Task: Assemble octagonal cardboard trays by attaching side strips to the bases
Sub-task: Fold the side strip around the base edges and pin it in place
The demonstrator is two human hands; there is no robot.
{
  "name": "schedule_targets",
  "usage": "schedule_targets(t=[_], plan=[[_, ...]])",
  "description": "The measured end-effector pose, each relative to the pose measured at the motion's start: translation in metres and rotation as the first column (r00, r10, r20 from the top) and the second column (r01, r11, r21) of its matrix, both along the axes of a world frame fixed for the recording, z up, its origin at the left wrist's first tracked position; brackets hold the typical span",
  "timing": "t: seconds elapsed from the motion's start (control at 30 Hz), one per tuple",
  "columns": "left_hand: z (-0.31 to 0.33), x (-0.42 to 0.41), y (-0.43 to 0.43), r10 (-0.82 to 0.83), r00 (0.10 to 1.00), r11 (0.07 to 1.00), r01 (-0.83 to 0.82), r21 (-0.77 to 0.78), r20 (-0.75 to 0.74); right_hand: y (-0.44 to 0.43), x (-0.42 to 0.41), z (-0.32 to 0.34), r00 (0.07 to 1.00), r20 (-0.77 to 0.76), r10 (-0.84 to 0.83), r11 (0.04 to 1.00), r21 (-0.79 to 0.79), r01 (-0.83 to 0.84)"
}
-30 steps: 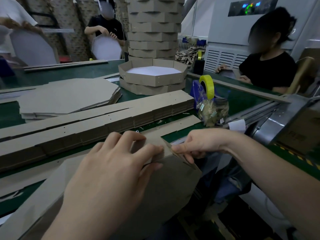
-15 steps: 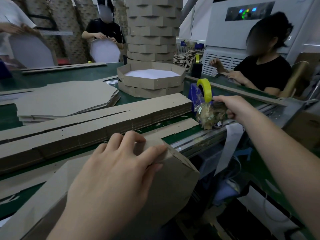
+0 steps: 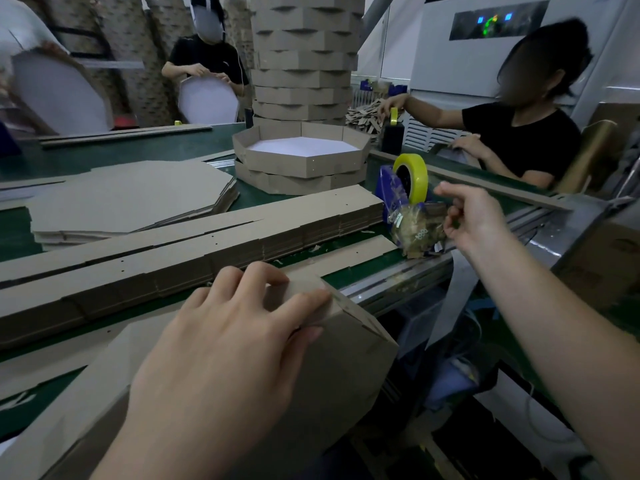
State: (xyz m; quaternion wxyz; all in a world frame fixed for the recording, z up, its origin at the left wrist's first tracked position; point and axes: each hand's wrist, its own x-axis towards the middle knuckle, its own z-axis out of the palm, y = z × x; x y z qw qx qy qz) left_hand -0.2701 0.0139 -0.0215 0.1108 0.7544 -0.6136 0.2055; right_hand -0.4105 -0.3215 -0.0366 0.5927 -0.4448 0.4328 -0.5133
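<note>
Green table (image 3: 86, 161) crowded with finished trays (image 3: 301, 157) stacked at the far side, beside thick piles of flat bases (image 3: 128, 199) and side strips (image 3: 194, 244) lying unused, so plenty left to do. Nearest, at the table's edge, holding the current tray (image 3: 339, 368) tilted under the left hand (image 3: 221, 348), fingers spread and curled over a strip corner, thumb clamped beneath. Reaching with the right hand (image 3: 474, 220) to the clear bag (image 3: 415, 226) by the tape dispenser (image 3: 405, 181), fingertips pinching at its mouth, probably for a fastener, so this corner judged not yet fixed.
</note>
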Motion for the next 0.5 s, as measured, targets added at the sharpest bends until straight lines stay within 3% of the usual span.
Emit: schedule_targets(t=[0.13, 0.23, 0.37, 0.5], plan=[[0.000, 0.000, 0.000, 0.002, 1.000, 1.000, -0.002, -0.001, 0.003, 0.013, -0.006, -0.020, 0.965, 0.253, 0.069, 0.985, -0.170, -0.026], [0.001, 0.001, -0.001, 0.008, 1.000, 1.000, -0.008, 0.001, 0.007, 0.012, -0.006, -0.026, 0.947, 0.309, 0.086, 0.971, -0.238, -0.010], [0.001, 0.000, -0.001, 0.008, 1.000, 1.000, -0.008, 0.001, -0.007, 0.014, -0.009, -0.036, 0.970, 0.224, 0.094, 0.935, -0.354, -0.009], [0.002, -0.001, -0.001, 0.014, 1.000, 1.000, -0.014, 0.004, -0.004, 0.015, -0.014, -0.045, 0.997, 0.063, -0.044, 0.932, -0.356, 0.064]])
